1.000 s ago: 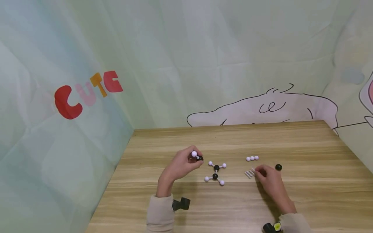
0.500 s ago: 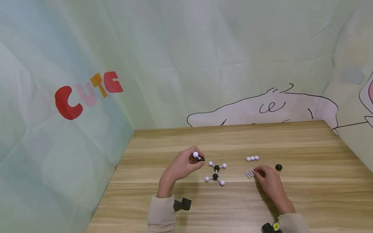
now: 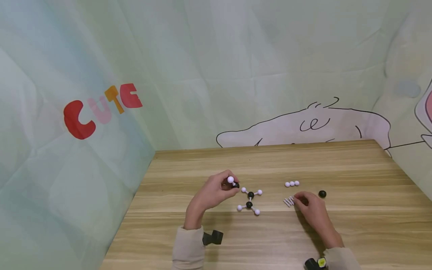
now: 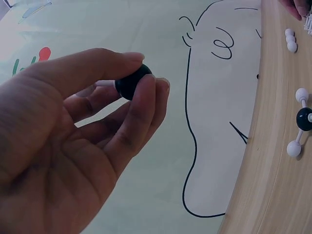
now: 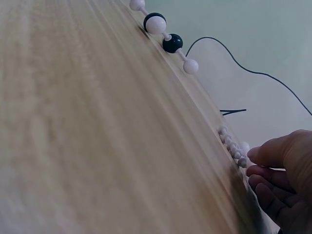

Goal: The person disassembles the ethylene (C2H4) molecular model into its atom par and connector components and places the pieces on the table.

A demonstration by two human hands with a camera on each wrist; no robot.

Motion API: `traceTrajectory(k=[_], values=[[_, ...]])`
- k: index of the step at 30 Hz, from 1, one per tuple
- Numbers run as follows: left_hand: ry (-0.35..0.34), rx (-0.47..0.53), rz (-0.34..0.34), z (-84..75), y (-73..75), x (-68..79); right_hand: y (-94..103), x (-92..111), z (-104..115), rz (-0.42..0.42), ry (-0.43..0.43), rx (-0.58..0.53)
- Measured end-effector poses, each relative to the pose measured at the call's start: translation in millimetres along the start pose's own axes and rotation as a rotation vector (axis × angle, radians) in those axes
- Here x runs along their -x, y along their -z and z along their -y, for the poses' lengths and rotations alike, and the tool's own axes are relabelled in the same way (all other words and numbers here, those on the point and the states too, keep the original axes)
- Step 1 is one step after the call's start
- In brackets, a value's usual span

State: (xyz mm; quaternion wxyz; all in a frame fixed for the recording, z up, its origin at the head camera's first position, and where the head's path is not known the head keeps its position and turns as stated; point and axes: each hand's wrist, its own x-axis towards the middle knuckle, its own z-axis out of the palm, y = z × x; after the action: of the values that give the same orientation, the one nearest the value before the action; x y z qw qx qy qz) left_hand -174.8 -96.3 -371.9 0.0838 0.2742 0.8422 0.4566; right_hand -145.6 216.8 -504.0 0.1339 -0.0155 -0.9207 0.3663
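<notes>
My left hand [image 3: 210,194] is raised above the table, pinching a black ball [image 4: 127,84] between thumb and fingertips. A white ball [image 3: 230,179] is joined to it by a short white stick; fingers partly hide both in the left wrist view. My right hand [image 3: 314,208] is low at the table, thumb and fingertips at the right end of a row of short white connector sticks [image 3: 289,201]. Whether a stick is pinched there cannot be made out. Between the hands lies a ball-and-stick molecule model [image 3: 249,204], two black balls with white balls attached.
Three white balls [image 3: 292,183] sit in a row behind the sticks. A loose black ball [image 3: 322,194] lies beyond the right hand. The wooden table [image 3: 202,159] meets a printed cloth backdrop [image 3: 189,93] at its back and left.
My left hand has shifted slightly to the right with the black and white balls. The right fingertips have moved slightly left and down at the sticks, then stayed nearly still.
</notes>
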Motion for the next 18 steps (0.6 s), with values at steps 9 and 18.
traceTrajectory(k=[9,18], values=[[-0.017,-0.013,0.004,-2.2,-3.6,-2.1,4.4,-3,7,0.008,0.002,-0.025],[-0.029,-0.046,0.023,-8.0,-7.0,-3.7,13.9,-5,35,-0.059,0.129,-0.068]])
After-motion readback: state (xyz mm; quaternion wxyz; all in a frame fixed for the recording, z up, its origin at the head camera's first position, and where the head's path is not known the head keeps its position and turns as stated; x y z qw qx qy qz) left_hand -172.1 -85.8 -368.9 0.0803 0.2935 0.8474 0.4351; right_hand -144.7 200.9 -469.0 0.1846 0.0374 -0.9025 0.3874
